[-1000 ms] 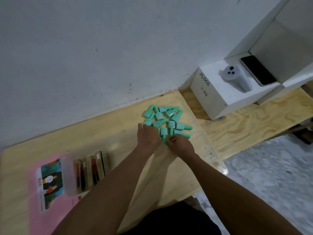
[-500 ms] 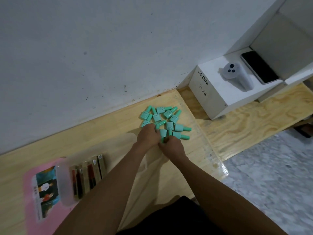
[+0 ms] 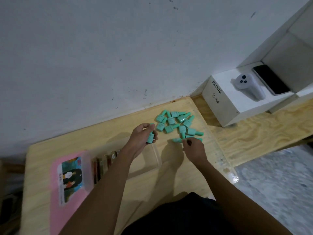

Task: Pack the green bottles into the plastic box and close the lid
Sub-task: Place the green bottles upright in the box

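Several small green bottles lie in a loose pile on the wooden table, near the wall. My left hand holds one green bottle upright, left of the pile, above the clear plastic box. My right hand pinches another green bottle that lies at the pile's near edge. The clear box stands open on the table between my arms, and my left arm covers part of it.
A pink sheet with a printed picture lies at the table's left, beside a row of dark bottles in the clear box. A white box at the right bears a small white device and a black phone.
My left hand has lifted a green bottle off the pile and drawn it left. My right hand has moved slightly right and grips a bottle at the pile's near edge.
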{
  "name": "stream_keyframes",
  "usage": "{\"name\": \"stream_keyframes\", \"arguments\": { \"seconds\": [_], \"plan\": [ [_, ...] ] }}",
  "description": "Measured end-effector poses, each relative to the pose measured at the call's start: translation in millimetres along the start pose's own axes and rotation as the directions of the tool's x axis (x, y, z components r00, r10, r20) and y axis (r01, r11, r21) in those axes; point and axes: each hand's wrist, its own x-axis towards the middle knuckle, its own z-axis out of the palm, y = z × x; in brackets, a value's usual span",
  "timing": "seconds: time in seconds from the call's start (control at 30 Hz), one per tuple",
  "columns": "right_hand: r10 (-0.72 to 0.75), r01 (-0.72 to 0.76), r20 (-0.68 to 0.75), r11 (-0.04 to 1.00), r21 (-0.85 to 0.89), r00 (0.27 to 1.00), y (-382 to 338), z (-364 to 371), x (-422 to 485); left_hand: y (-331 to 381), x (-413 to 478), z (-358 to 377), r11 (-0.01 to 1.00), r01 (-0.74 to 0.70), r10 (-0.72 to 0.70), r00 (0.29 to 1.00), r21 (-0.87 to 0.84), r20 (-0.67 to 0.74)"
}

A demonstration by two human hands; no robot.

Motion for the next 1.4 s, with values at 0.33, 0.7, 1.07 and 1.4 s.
{"name": "stream_keyframes", "arguments": {
  "seconds": [0.33, 0.7, 1.07, 1.4],
  "plan": [
    [-0.306, 0.308, 0.092, 0.951, -0.002, 0.947, -56.4, -5.6, -14.4, -18.6, -18.2, -41.8, 0.754, -0.226, 0.444, 0.868, 0.617, -0.224],
    [-0.47, 0.498, 0.164, 0.814, -0.299, 0.867, -112.7, 36.0, -4.7, -37.0, -15.0, -51.8, 0.712, -0.191, 0.457, 0.856, 0.676, -0.24],
    [-0.631, 0.557, 0.074, 0.617, -0.555, 0.773, -82.8, 72.0, -2.8, -53.5, -10.5, -54.5, 0.638, -0.15, 0.459, 0.861, 0.756, -0.217],
    [-0.611, 0.547, 0.071, 0.643, -0.536, 0.788, -82.0, 73.5, -5.5, -57.6, -2.4, -50.5, 0.602, -0.166, 0.485, 0.853, 0.781, -0.192]
  ]
}}
